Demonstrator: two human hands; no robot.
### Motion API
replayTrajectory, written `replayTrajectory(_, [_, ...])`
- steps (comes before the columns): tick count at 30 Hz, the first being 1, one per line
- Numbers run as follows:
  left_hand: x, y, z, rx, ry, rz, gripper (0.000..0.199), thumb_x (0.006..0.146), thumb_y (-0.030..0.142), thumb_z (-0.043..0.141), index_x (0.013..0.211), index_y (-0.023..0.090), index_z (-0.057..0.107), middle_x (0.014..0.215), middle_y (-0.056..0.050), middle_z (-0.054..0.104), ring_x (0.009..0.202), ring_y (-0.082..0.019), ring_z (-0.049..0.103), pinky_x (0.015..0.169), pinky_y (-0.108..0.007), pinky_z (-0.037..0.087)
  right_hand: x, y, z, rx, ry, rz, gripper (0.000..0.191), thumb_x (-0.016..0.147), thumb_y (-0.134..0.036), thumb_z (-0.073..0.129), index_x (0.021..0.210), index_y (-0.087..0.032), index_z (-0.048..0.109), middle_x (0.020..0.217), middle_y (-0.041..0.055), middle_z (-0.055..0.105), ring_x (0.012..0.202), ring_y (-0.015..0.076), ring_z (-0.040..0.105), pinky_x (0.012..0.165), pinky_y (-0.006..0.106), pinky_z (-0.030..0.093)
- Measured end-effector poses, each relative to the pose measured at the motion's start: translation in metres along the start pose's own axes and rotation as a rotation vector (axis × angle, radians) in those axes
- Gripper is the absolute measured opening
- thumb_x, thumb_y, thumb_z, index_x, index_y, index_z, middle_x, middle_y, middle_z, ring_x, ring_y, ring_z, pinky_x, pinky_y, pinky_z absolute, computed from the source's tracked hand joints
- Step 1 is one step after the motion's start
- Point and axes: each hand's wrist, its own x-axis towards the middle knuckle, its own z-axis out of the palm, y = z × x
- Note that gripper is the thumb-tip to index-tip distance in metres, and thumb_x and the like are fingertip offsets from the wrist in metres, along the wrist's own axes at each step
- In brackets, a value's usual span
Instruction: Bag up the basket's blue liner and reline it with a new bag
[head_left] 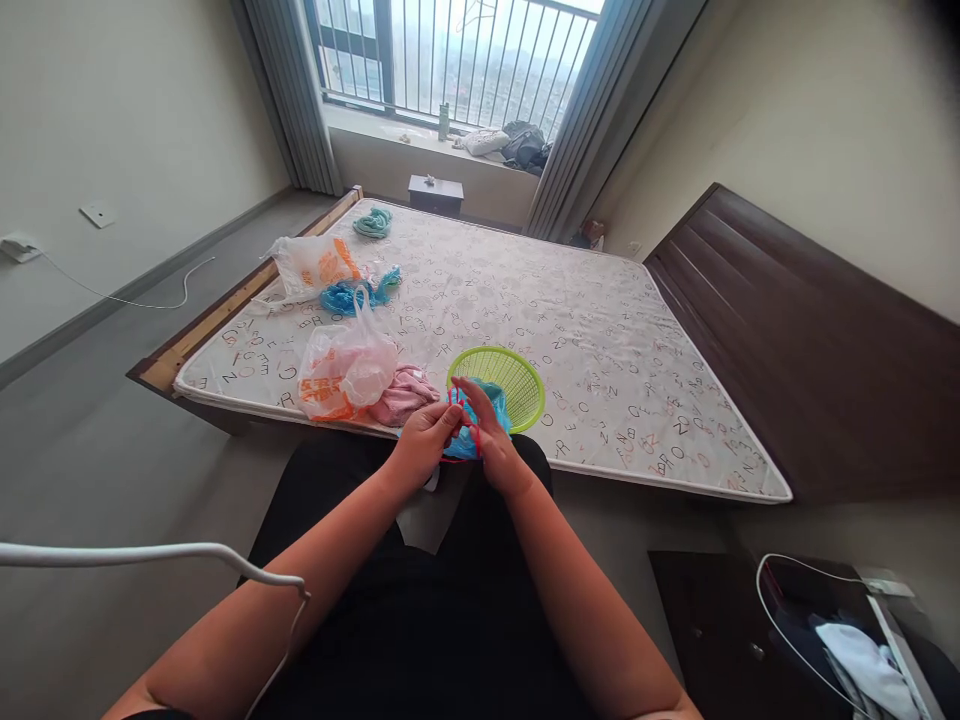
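A thin red cord runs between my two hands, in front of the mattress edge. My left hand pinches it between thumb and fingertips. My right hand faces it, index finger stretched up, with the cord looped around its fingers; how tightly it grips is partly hidden. Just behind the hands lies a crumpled blue plastic bag, partly in a green basket tipped toward me. To the left, a pink cloth lies next to a white plastic bag with orange print.
The bare patterned mattress has a wooden frame and dark headboard. Farther back are another printed bag, a blue bundle and a teal coil. A white cable crosses near my left forearm.
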Motion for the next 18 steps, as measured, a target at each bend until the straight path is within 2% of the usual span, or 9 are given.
replayTrajectory(2, [0.0, 0.004, -0.003, 0.077, -0.061, 0.012, 0.054, 0.088, 0.066, 0.065, 0.077, 0.013, 0.071, 0.058, 0.003, 0.047, 0.053, -0.008, 0.039, 0.051, -0.022, 0.031, 0.002, -0.003, -0.003, 0.237, -0.033, 0.048, 0.064, 0.103, -0.06, 0.028, 0.16, -0.03, 0.023, 0.155, 0.011, 0.047, 0.147, 0.0272, 0.043, 0.121, 0.051, 0.035])
replayTrajectory(3, [0.001, 0.006, -0.005, 0.102, -0.092, 0.016, 0.055, 0.089, 0.066, 0.064, 0.077, 0.013, 0.071, 0.058, 0.002, 0.047, 0.054, -0.008, 0.039, 0.052, -0.022, 0.031, 0.002, -0.004, -0.005, 0.29, -0.054, 0.079, 0.066, 0.102, -0.062, 0.032, 0.159, -0.029, 0.025, 0.148, 0.0109, 0.052, 0.14, 0.0272, 0.049, 0.118, 0.049, 0.039])
replayTrajectory(5, [0.002, 0.008, -0.008, 0.124, -0.136, 0.02, 0.056, 0.089, 0.066, 0.062, 0.075, 0.013, 0.071, 0.06, 0.001, 0.051, 0.055, -0.009, 0.041, 0.053, -0.023, 0.033, 0.002, -0.005, -0.008, 0.257, -0.119, 0.159, 0.075, 0.096, -0.065, 0.049, 0.158, -0.028, 0.03, 0.134, 0.0098, 0.06, 0.126, 0.026, 0.059, 0.112, 0.045, 0.045])
replayTrajectory(8, [0.004, 0.007, -0.011, 0.146, -0.157, 0.032, 0.055, 0.091, 0.065, 0.06, 0.074, 0.013, 0.07, 0.066, -0.002, 0.059, 0.061, -0.012, 0.049, 0.058, -0.024, 0.039, 0.0, -0.011, -0.009, 0.071, -0.198, 0.308, 0.087, 0.085, -0.055, 0.073, 0.156, -0.024, 0.033, 0.115, 0.0062, 0.065, 0.101, 0.0203, 0.064, 0.096, 0.038, 0.052])
replayTrajectory(10, [0.005, 0.004, -0.012, 0.151, -0.164, 0.041, 0.054, 0.092, 0.064, 0.059, 0.073, 0.014, 0.069, 0.071, -0.004, 0.063, 0.066, -0.013, 0.055, 0.062, -0.024, 0.042, -0.002, -0.014, -0.008, -0.043, -0.213, 0.383, 0.07, 0.084, -0.046, 0.075, 0.144, -0.022, 0.048, 0.099, 0.0025, 0.067, 0.084, 0.0168, 0.063, 0.082, 0.033, 0.052])
replayTrajectory(12, [0.007, 0.001, -0.012, 0.122, -0.157, 0.027, 0.056, 0.091, 0.065, 0.059, 0.073, 0.014, 0.068, 0.067, -0.003, 0.061, 0.063, -0.013, 0.053, 0.059, -0.024, 0.04, -0.003, -0.014, -0.006, -0.092, -0.229, 0.431, 0.034, 0.091, -0.043, 0.066, 0.116, -0.021, 0.063, 0.08, -0.0012, 0.064, 0.068, 0.0144, 0.059, 0.07, 0.03, 0.049])
replayTrajectory(13, [0.007, -0.001, -0.013, 0.096, -0.141, 0.007, 0.056, 0.09, 0.066, 0.06, 0.073, 0.014, 0.067, 0.063, -0.001, 0.056, 0.058, -0.011, 0.049, 0.055, -0.023, 0.037, -0.004, -0.012, -0.006, -0.074, -0.213, 0.453, 0.024, 0.095, -0.043, 0.059, 0.104, -0.021, 0.064, 0.071, -0.0024, 0.062, 0.063, 0.0136, 0.057, 0.067, 0.029, 0.047])
replayTrajectory(15, [0.008, -0.003, -0.013, 0.016, -0.09, -0.058, 0.053, 0.087, 0.066, 0.062, 0.077, 0.014, 0.067, 0.054, 0.004, 0.043, 0.048, -0.008, 0.035, 0.047, -0.022, 0.026, -0.005, -0.007, -0.008, 0.05, -0.07, 0.481, 0.029, 0.1, -0.047, 0.05, 0.091, -0.022, 0.061, 0.061, -0.0042, 0.057, 0.057, 0.0129, 0.056, 0.065, 0.029, 0.046])
replayTrajectory(18, [0.008, -0.004, -0.012, -0.142, -0.034, -0.164, 0.037, 0.085, 0.052, 0.064, 0.089, 0.015, 0.065, 0.051, 0.009, 0.035, 0.042, -0.006, 0.024, 0.043, -0.021, 0.017, -0.005, 0.0, -0.011, 0.318, 0.311, 0.507, 0.037, 0.097, -0.059, 0.051, 0.086, -0.024, 0.053, 0.052, -0.0089, 0.041, 0.046, 0.011, 0.046, 0.057, 0.027, 0.046])
